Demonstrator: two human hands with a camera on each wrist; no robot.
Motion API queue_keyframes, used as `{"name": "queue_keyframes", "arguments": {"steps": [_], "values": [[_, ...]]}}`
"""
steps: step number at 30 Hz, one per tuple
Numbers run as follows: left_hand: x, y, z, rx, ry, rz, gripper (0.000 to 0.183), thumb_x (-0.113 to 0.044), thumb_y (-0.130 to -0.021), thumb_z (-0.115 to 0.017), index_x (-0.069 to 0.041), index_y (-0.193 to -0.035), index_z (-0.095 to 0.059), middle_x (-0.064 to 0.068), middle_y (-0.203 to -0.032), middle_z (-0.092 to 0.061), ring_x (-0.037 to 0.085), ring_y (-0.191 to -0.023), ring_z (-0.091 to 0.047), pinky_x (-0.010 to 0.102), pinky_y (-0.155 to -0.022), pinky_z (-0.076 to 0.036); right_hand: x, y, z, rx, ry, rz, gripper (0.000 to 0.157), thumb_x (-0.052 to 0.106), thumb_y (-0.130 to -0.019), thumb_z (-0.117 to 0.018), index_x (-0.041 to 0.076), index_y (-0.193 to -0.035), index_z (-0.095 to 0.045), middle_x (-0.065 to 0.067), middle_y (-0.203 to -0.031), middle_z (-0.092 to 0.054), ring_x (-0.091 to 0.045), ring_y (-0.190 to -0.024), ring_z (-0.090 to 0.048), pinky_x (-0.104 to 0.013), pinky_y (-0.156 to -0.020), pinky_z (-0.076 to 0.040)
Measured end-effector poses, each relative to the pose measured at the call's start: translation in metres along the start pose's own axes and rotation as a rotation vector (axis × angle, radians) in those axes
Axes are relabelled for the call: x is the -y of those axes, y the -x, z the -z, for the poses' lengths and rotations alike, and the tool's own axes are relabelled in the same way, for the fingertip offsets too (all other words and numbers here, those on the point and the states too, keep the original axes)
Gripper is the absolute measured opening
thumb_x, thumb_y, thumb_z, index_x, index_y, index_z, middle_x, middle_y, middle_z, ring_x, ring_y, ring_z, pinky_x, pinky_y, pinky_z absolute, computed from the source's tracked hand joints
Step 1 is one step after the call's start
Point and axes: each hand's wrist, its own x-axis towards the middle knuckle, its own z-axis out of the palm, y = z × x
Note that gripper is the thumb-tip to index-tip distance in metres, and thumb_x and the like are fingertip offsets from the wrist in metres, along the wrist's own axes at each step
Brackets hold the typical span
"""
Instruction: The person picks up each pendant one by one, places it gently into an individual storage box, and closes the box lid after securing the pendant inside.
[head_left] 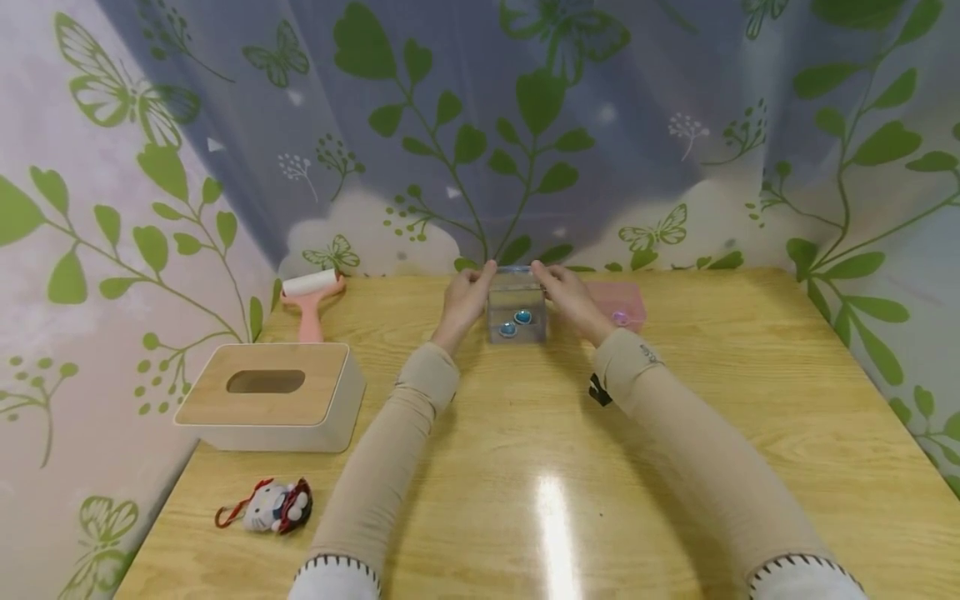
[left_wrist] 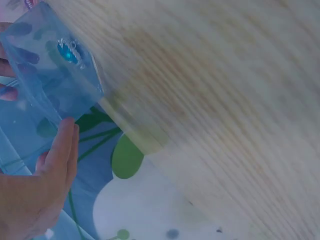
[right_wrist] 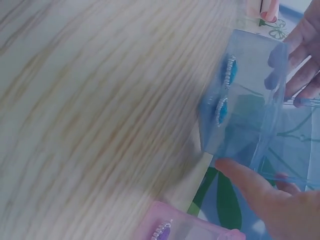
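A see-through bluish plastic box [head_left: 517, 302] stands near the back of the table. Two blue oval gems with beaded silvery rims [right_wrist: 223, 111] sit on its front. My left hand [head_left: 467, 302] grips the box's left side, thumb up at the top edge. On the opposite side my right hand [head_left: 572, 302] holds it in the same way. A clear flap-like panel [right_wrist: 295, 142] extends behind the box in the right wrist view, with fingers around it. Through the plastic, the far hand's fingertips [left_wrist: 27, 55] show in the left wrist view.
A pink translucent box [head_left: 617, 302] with a purple gem lies right of my right hand. To the left are a pink-handled lint roller [head_left: 309, 308], a tissue box [head_left: 270, 400] with a wooden lid, and a small plush cat charm [head_left: 276, 507]. A patterned curtain [head_left: 480, 167] hangs behind.
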Motion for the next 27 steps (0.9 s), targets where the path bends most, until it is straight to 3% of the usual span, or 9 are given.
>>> {"name": "queue_keyframes", "arguments": {"steps": [3, 7, 14, 19, 27], "values": [[0.004, -0.002, 0.004, 0.035, -0.037, -0.016, 0.07, -0.061, -0.106, -0.047, -0.004, -0.146, -0.055, 0.019, -0.142, -0.063, 0.036, -0.132, -0.059, 0.05, -0.115, -0.051, 0.0, 0.001, 0.001, 0.012, 0.034, 0.003, 0.079, 0.06, -0.109, -0.041, 0.001, -0.162, -0.033, -0.023, -0.168, -0.036, -0.044, -0.154, -0.039, -0.058, -0.131, -0.031], [0.009, -0.004, 0.012, 0.101, -0.113, -0.091, 0.064, -0.055, -0.108, -0.048, -0.005, -0.149, -0.055, 0.017, -0.149, -0.061, 0.035, -0.141, -0.055, 0.05, -0.122, -0.046, 0.0, 0.005, 0.004, 0.034, 0.099, 0.025, 0.073, 0.054, -0.111, -0.043, 0.002, -0.161, -0.036, -0.021, -0.168, -0.038, -0.041, -0.156, -0.036, -0.059, -0.131, -0.031], [0.017, -0.004, 0.023, 0.224, -0.237, -0.246, 0.053, -0.036, -0.111, -0.053, -0.004, -0.153, -0.051, 0.017, -0.154, -0.058, 0.036, -0.143, -0.056, 0.048, -0.121, -0.048, -0.01, 0.009, 0.01, 0.138, 0.255, 0.131, 0.063, 0.04, -0.113, -0.047, 0.004, -0.163, -0.034, -0.019, -0.17, -0.036, -0.041, -0.157, -0.035, -0.056, -0.131, -0.03], [0.02, 0.002, 0.026, 0.28, -0.302, -0.263, 0.05, -0.031, -0.11, -0.056, -0.007, -0.153, -0.053, 0.015, -0.16, -0.052, 0.038, -0.141, -0.058, 0.047, -0.119, -0.05, -0.018, 0.009, 0.013, 0.185, 0.347, 0.178, 0.064, 0.034, -0.112, -0.051, 0.003, -0.165, -0.03, -0.021, -0.173, -0.027, -0.045, -0.158, -0.033, -0.056, -0.131, -0.03], [0.029, 0.009, 0.018, 0.266, -0.345, -0.276, 0.054, -0.024, -0.108, -0.06, -0.006, -0.157, -0.047, 0.014, -0.165, -0.047, 0.039, -0.135, -0.063, 0.045, -0.116, -0.053, -0.024, 0.012, 0.006, 0.182, 0.358, 0.197, 0.064, 0.019, -0.11, -0.057, 0.0, -0.164, -0.029, -0.029, -0.174, -0.009, -0.05, -0.152, -0.039, -0.054, -0.124, -0.04]]}}
